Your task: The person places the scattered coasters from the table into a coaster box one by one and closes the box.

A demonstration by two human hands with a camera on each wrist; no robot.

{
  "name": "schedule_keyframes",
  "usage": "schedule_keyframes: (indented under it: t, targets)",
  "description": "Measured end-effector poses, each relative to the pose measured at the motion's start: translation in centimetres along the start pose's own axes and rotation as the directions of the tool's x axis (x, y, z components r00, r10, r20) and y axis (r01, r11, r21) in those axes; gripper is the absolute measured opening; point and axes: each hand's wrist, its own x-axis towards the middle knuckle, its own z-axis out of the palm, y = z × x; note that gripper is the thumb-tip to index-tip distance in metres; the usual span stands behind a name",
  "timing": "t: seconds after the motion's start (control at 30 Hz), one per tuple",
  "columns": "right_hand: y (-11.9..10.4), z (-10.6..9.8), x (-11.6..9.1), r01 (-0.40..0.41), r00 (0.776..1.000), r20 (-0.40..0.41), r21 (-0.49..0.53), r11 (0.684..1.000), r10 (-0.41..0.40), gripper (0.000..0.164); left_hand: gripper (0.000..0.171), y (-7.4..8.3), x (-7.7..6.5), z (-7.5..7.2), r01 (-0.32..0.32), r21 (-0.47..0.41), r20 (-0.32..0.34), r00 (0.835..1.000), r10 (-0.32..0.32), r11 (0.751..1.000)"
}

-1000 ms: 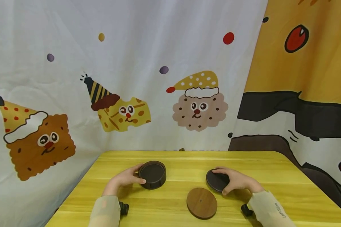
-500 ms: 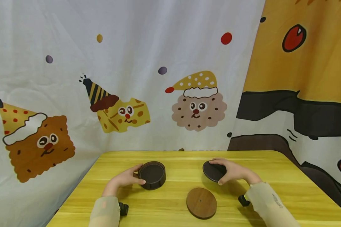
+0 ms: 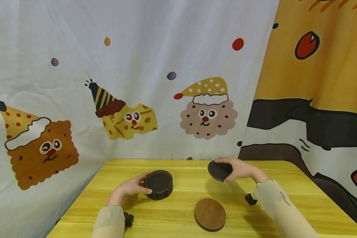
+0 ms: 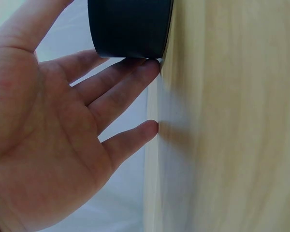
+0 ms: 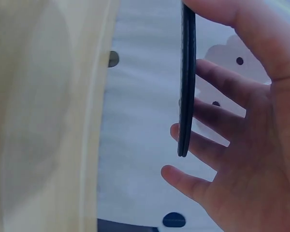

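On the table's left side stands a round black coaster holder (image 3: 159, 185) with raised walls. My left hand (image 3: 134, 186) grips it from the left, thumb at the near side and fingers round the far side. In the left wrist view, fingertips meet the lower wall of the holder (image 4: 130, 29), and the little finger reaches the tabletop. To the right, my right hand (image 3: 239, 170) pinches a black round coaster (image 3: 218, 171) by its edge, raised and tilted above its shadow. Seen edge-on in the right wrist view, the coaster (image 5: 187, 87) shows two thin dark layers.
A brown wooden disc (image 3: 210, 214) lies flat near the front middle of the yellow wood-grain table (image 3: 166, 224). Behind the table hangs a white curtain (image 3: 142, 39) printed with cartoon snacks, with orange and dark shapes at the right.
My right hand has lifted the black coaster off the table and carried it up, away from me and slightly left. The left hand and the holder have stayed in place.
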Motion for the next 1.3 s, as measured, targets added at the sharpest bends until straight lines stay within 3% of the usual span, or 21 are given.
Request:
schedule_keyframes:
  t: [0.13,0.3,0.67,1.3]
  targets:
    - [-0.6,-0.4,0.7,-0.030,0.999,0.010,-0.025,0.999,0.030,0.090,0.098,-0.1,0.0,0.0,0.007,0.000,0.000,1.000,-0.007,1.000]
    - [-1.4,-0.3,1.8,0.001,1.000,0.023,-0.019,1.000,-0.001,0.090,0.098,-0.1,0.1,0.0,0.002,0.000,-0.002,1.000,-0.002,1.000]
    - [-4.1,1.3,5.4,0.104,0.994,0.052,-0.075,0.992,-0.100,0.088,0.098,0.0,0.0,-0.2,0.011,-0.015,0.024,1.000,-0.011,1.000]
    - [-9.3,4.8,11.1,0.164,0.977,0.154,-0.109,0.980,-0.146,0.085,0.098,0.0,0.0,-0.1,0.001,-0.003,0.010,1.000,-0.001,1.000]
